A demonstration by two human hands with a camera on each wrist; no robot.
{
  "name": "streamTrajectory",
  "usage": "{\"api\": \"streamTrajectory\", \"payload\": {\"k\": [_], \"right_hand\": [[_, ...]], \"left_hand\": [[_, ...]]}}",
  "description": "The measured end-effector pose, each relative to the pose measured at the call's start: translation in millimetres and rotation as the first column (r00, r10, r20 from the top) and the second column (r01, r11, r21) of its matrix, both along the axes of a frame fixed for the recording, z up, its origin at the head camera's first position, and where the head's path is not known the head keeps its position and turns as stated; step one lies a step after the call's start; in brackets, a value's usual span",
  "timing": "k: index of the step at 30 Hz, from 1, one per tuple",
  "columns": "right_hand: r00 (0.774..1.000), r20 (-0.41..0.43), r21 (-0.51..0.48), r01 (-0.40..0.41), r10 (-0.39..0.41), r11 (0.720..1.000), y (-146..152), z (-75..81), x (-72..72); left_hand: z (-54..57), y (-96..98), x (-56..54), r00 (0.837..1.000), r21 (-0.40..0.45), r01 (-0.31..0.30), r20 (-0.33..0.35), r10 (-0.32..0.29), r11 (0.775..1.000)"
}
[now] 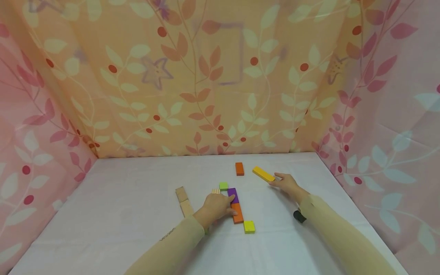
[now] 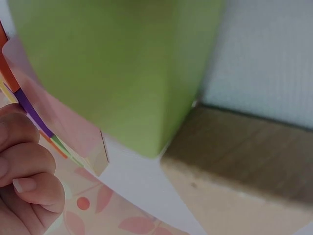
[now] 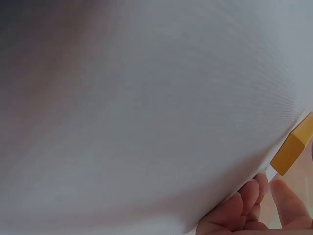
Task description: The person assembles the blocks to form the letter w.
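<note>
My left hand (image 1: pixel 214 206) is over the middle of the white table, its fingertips resting on a purple block (image 1: pixel 233 194) and the orange block (image 1: pixel 238 217) joined end to end with it. Curled fingers (image 2: pixel 34 181) show beside that row in the left wrist view. Farther right, my right hand (image 1: pixel 288 185) pinches the near end of a long yellow block (image 1: pixel 262 173) between thumb and fingers. That block appears only partly in the right wrist view, at the edge. A light green block (image 1: pixel 223 186) touches the purple one's far end; a small yellow block (image 1: pixel 249 227) is at the orange one's near corner.
Another orange block (image 1: pixel 239 169) lies farther back. Wooden blocks (image 1: pixel 186 208) form a line left of my left hand. A striped block (image 1: pixel 215 191) is partly hidden. Close under the left wrist are a green block (image 2: pixel 117 73) and a pink block (image 2: pixel 68 117). Patterned cloth surrounds the table.
</note>
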State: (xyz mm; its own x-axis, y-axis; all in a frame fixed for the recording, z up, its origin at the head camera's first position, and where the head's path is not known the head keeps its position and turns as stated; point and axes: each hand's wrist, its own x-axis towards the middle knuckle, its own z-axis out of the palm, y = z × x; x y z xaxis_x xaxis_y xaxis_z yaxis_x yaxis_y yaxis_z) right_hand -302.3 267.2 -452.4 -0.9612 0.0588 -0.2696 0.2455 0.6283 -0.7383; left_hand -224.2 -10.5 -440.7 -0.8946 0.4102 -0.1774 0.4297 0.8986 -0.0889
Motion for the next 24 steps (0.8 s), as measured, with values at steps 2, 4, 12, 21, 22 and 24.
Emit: {"api": "streamTrajectory", "payload": {"k": [2,4,12,21,22,24], "right_hand": [[1.0,0.007,0.017,-0.001,0.001,1.0,0,-1.2,-3.2],[1.0,0.016,0.029,-0.003,0.002,1.0,1,-3.3,-6.7],[0.998,0.066,0.069,-0.002,-0.003,0.998,3,-6.9,-15.8],[1.0,0.015,0.135,0.001,-0.003,0.991,1,-5.6,-15.2],[1.0,0.01,0.134,0.007,-0.009,0.991,1,-5.9,-15.0],[1.0,0.002,0.117,0.016,-0.016,0.993,2,-7.2,-14.4]], "left_hand": [[-0.1,0.4,-0.3,1.0,-0.006,-0.001,0.0,0.001,1.0],[-0.3,0.8,-0.5,1.0,-0.009,-0.005,0.0,0.005,1.0],[-2.4,1.1,-1.4,0.999,0.011,-0.019,0.032,0.018,1.0],[-3.5,2.1,-2.0,0.999,0.012,-0.025,0.033,0.025,1.0],[-3.5,2.1,-1.6,0.999,0.011,-0.023,0.028,0.023,1.0],[-3.4,2.2,-1.0,1.0,0.01,-0.019,0.021,0.019,1.0]]}}
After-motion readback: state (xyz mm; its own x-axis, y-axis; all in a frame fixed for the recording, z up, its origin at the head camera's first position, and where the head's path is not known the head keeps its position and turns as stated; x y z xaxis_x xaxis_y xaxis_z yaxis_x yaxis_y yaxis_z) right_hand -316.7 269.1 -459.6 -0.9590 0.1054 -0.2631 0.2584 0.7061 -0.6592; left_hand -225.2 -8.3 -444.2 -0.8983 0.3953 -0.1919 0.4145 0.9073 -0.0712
